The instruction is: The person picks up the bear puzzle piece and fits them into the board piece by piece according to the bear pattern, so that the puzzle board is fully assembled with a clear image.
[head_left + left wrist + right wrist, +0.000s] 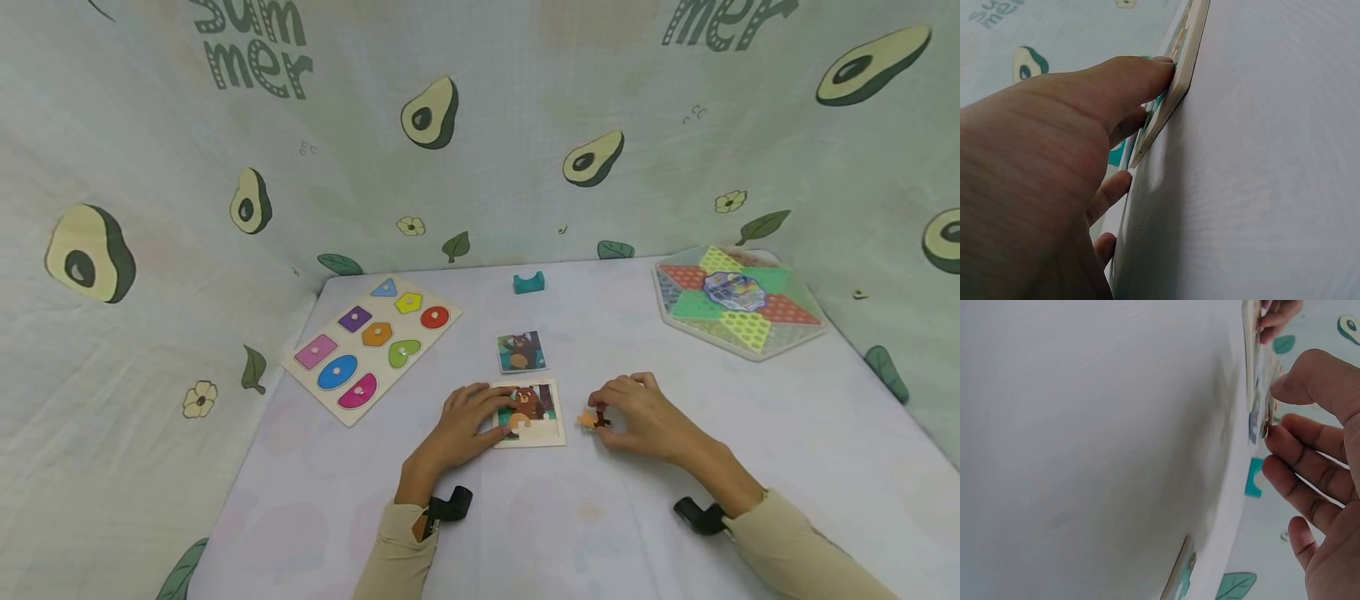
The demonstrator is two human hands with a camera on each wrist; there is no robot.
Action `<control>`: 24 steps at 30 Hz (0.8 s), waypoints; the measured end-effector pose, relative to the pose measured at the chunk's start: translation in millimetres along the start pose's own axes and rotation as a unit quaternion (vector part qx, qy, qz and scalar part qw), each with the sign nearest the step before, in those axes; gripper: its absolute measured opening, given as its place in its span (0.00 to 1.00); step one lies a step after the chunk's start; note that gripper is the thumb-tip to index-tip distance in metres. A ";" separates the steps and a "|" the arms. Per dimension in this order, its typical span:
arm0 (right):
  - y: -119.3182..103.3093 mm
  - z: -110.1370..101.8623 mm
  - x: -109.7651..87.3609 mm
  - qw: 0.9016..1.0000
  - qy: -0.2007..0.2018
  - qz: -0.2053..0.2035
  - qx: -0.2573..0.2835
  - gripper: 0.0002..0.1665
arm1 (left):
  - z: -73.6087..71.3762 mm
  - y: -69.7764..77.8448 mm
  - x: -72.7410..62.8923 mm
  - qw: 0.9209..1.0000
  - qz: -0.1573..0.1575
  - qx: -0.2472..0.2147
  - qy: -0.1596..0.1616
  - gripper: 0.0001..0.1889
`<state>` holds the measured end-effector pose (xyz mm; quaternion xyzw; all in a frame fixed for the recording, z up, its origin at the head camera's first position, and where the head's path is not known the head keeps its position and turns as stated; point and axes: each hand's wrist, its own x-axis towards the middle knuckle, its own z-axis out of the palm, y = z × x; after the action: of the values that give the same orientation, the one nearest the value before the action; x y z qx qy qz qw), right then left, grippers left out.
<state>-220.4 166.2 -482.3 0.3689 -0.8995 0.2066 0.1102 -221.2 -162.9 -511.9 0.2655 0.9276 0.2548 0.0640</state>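
Note:
A small wooden puzzle board [546, 434] with a brown bear picture lies on the table, bare wood showing along its lower part. My left hand [467, 421] rests on its left side, thumb and forefinger touching the top face; in the left wrist view the thumb [1141, 78] presses near the board's edge. Right of the board, my right hand [647, 419] pinches a small orange and brown puzzle piece [588, 419] between thumb and fingers, just above the table. The right wrist view shows this piece [1267, 412] edge-on. Behind the board lies a square bear picture card [522, 353].
A wooden shape board [349, 342] with coloured knobbed pieces lies at the left. A teal stand [528, 283] sits at the back. Back right is a hexagonal star-patterned game board [750, 346]. The right wrist view shows another flat wooden-edged piece [1180, 570] on the table.

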 end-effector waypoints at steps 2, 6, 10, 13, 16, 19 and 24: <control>-1.4 1.1 2.7 1.000 -0.001 -0.005 -0.002 0.18 | 0.7 0.3 -0.4 1.000 -0.001 0.000 0.000 0.21; -4.8 3.7 8.4 1.000 -0.004 -0.011 0.005 0.19 | 1.6 -0.2 -0.8 1.000 -0.003 0.006 0.001 0.21; -10.0 6.1 14.0 1.000 -0.013 -0.014 0.022 0.18 | 1.4 -0.4 -0.6 1.000 -0.002 0.006 0.002 0.21; -15.4 7.1 19.1 0.999 -0.016 -0.022 0.029 0.18 | 0.3 0.1 -0.7 1.000 -0.002 0.001 0.001 0.21; -20.0 9.2 24.1 0.999 -0.018 -0.031 0.027 0.18 | -0.6 1.2 -1.5 1.000 0.001 -0.001 0.003 0.21; -22.7 12.1 27.6 0.999 -0.021 -0.037 0.024 0.18 | -1.1 2.3 -1.8 1.000 0.001 -0.001 0.003 0.21; -25.3 16.4 31.4 0.999 -0.032 -0.040 0.019 0.20 | -0.2 2.1 -1.4 1.000 -0.001 0.004 0.001 0.21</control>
<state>-225.3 123.1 -478.5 0.4133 -0.8828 0.2072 0.0831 -219.1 -162.2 -510.7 0.2649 0.9289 0.2513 0.0621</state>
